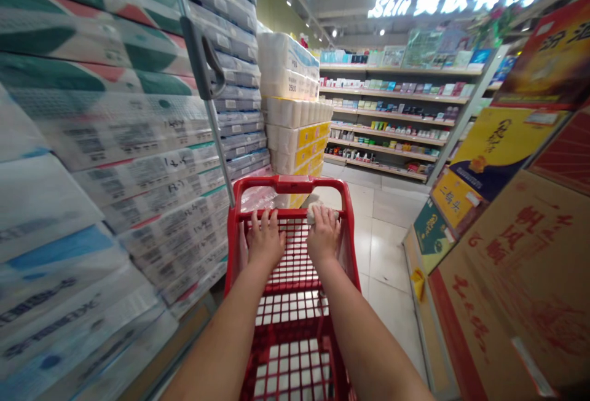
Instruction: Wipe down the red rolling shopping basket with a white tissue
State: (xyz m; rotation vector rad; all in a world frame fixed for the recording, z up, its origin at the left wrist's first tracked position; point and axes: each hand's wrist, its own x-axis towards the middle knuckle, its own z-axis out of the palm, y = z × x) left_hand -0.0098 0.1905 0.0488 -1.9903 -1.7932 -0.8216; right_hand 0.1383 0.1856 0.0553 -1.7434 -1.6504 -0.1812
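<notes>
A red rolling shopping basket [350, 238] stands in front of me, its grid walls and lower floor showing pale tiles through the holes. My left hand [267, 242] lies on the basket's near crossbar with its fingers spread over it and its thumb apart. On the right part of the same bar, my right hand [323, 235] is closed over a crumpled whitish cloth-like thing [313, 214], pressing it to the rim. A metal pull rod with a grey grip [196, 60] rises from the basket's left side, leaning left.
Tall stacks of wrapped tissue packs [152, 124] line the left side, close to the basket. Toilet roll packs [295, 112] stand ahead. Cardboard boxes [520, 266] are piled on the right. Tiled floor [387, 253] runs between them toward stocked shelves [387, 100].
</notes>
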